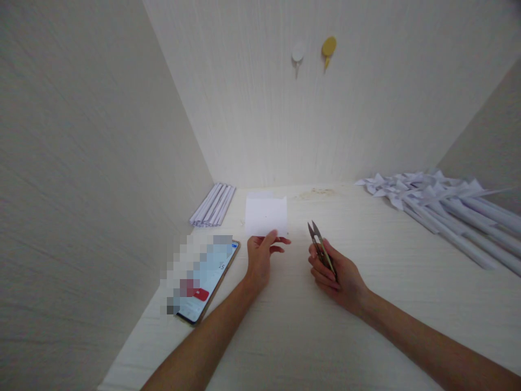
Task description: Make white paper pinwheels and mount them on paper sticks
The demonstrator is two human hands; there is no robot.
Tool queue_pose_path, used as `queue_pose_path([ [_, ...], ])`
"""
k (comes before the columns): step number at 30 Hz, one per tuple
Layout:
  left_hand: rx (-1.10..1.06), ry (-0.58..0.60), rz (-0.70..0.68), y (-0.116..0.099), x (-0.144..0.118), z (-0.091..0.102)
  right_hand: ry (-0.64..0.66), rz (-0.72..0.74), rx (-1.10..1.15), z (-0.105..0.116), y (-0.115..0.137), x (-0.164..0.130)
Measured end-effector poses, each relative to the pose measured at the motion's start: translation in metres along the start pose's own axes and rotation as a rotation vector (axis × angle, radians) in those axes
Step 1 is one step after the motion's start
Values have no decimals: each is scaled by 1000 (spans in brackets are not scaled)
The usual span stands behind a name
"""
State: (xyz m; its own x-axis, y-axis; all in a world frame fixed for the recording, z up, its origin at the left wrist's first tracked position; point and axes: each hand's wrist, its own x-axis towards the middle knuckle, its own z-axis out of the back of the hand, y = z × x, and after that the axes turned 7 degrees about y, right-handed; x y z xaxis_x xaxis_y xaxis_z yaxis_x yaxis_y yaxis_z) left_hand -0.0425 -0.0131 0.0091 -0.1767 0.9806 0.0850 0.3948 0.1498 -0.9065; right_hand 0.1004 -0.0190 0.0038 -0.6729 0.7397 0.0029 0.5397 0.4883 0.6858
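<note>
My left hand (262, 254) pinches the near edge of a small white sheet of paper (266, 215) that lies on the pale table (293, 326). To its right, my right hand (334, 274) grips a pair of small thread snips (319, 244), blades pointing away from me and slightly apart. The snips are a short way to the right of the paper, not touching it.
A phone (205, 279) lies at the left with its screen lit. Several rolled white paper sticks (213, 205) lie by the left wall. A pile of paper pinwheels on sticks (443, 209) covers the right side. Two hooks (313, 50) hang on the back wall.
</note>
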Motion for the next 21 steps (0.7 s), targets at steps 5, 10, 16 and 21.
queue_pose_path([
  [5,5,1,4,0,0,1,45,88,24,-1,1,-3],
  [10,4,1,2,0,0,1,54,44,-70,-4,-3,-2],
  [16,5,9,3,0,-1,-1,26,-51,-362,-7,-12,1],
  [21,18,15,12,1,0,-2,-58,-46,-437,-11,-13,0],
])
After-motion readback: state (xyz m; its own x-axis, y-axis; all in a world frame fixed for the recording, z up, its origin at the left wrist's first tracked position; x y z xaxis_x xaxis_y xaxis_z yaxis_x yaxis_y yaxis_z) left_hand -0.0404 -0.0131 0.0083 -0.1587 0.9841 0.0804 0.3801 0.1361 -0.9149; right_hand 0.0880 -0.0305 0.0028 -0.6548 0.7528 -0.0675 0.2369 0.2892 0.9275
